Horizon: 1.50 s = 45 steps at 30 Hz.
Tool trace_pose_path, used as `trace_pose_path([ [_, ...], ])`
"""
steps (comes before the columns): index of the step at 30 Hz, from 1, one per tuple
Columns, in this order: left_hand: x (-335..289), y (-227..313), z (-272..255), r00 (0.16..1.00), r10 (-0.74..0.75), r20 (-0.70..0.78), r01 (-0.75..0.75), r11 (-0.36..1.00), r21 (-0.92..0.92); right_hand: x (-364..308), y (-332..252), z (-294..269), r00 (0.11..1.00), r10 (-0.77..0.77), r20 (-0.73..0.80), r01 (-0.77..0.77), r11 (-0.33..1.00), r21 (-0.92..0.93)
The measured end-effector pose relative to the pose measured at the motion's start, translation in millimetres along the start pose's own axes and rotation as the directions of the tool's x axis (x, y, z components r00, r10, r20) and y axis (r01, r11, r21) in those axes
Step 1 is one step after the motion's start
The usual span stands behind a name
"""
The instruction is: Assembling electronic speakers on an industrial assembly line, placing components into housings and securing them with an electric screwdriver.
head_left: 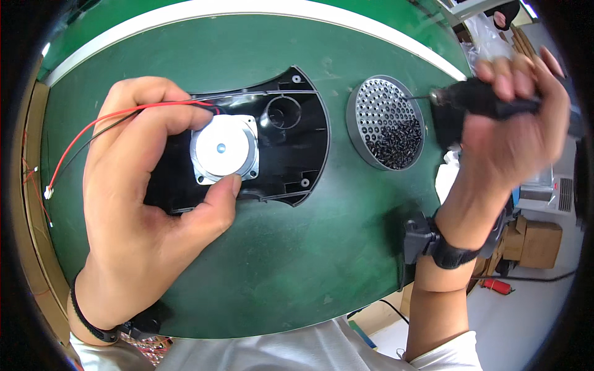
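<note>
My left hand point(124, 185) grips a small speaker point(224, 148) with a square metal frame and round silver back, fingers at its upper edge and thumb at the lower. The speaker sits at a black plastic housing point(309, 133), which lies on the table. Red and black wires point(111, 113) run from it over my fingers to a white connector point(48, 193). In my right hand point(516, 127), somewhat blurred, is a black power screwdriver point(486, 99). Its thin bit points left, over the right rim of a round grey screw tray point(351, 117) holding many small black screws point(396, 143).
The green table point(291, 266) has a white raised edge point(247, 9) at the back. White crumpled tissue point(447, 176) lies right of the tray. A cardboard strip point(38, 247) borders the left side. Cardboard boxes point(538, 243) and a red object point(497, 286) are at lower right.
</note>
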<state>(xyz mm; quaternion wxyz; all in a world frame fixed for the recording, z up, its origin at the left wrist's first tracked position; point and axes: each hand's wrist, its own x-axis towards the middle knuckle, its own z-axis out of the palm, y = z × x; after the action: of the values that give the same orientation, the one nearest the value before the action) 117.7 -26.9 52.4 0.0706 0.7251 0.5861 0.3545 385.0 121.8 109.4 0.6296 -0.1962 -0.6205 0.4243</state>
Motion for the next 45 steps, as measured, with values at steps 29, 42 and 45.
trace_pose_path([
  [29,3,2,6,0.996,0.026,-0.086,-0.035,0.993,-0.112,-69,-18,90,0.940,0.210,0.271,-0.275,0.934,0.230],
  [42,2,10,8,0.989,0.031,-0.144,-0.045,0.995,-0.091,-83,-19,107,0.966,0.140,0.215,-0.160,0.984,0.080],
  [45,0,7,7,0.987,0.054,-0.151,-0.069,0.993,-0.092,-79,-19,96,0.953,0.149,0.264,-0.171,0.983,0.063],
])
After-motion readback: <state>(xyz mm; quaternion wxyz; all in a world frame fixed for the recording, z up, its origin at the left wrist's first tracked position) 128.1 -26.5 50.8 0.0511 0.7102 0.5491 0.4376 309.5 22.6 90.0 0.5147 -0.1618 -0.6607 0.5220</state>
